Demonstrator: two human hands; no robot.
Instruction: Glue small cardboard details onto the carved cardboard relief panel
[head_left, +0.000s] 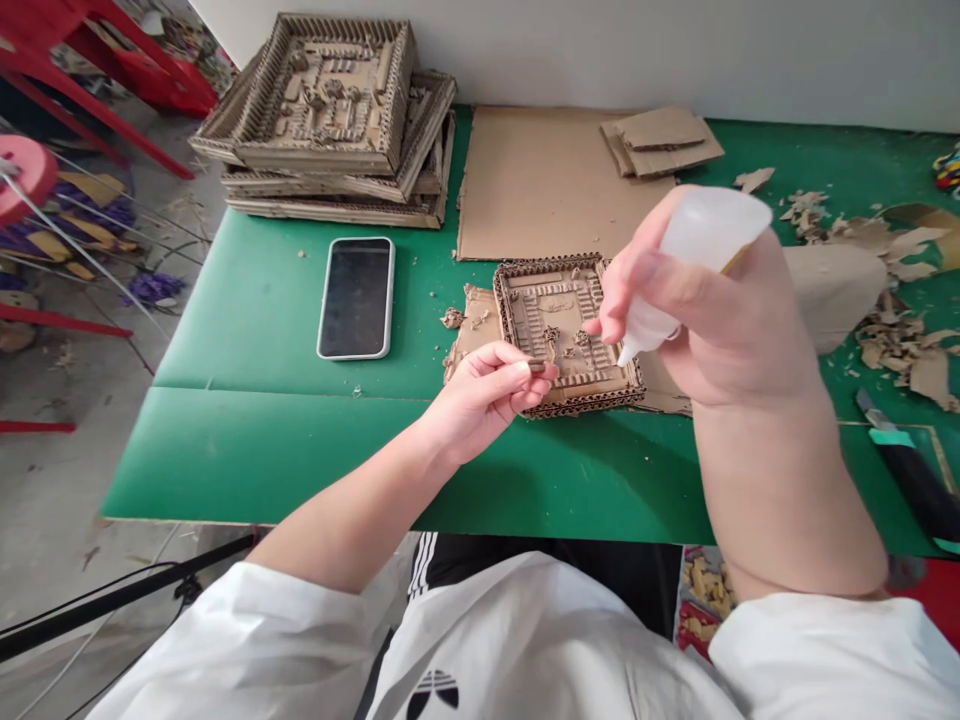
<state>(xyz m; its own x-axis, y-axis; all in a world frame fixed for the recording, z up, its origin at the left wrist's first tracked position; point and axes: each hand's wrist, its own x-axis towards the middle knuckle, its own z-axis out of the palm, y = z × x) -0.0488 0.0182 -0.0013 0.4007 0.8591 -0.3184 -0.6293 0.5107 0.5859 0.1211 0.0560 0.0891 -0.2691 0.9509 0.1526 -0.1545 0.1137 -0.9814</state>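
Note:
My left hand (487, 395) pinches a small brown piece of cardboard (536, 366) between thumb and fingers, just over the near left edge of a cardboard relief tray (559, 310). In my right hand (697, 290) is a translucent white glue bottle (716, 228), tilted with its nozzle pointing down and left above the tray's right side. The tray has corrugated walls and holds small strips and flower-like cardboard pieces. It lies on a flat cardboard sheet (480, 318), and my hands cover part of its right and near sides.
A phone (356, 298) lies to the left. Behind it stand several stacked cardboard trays (330, 110). A large cardboard sheet (525, 180) and smaller pieces (664, 138) lie at the back. Torn scraps (900, 335) and a utility knife (911, 475) are on the right of the green table (247, 440).

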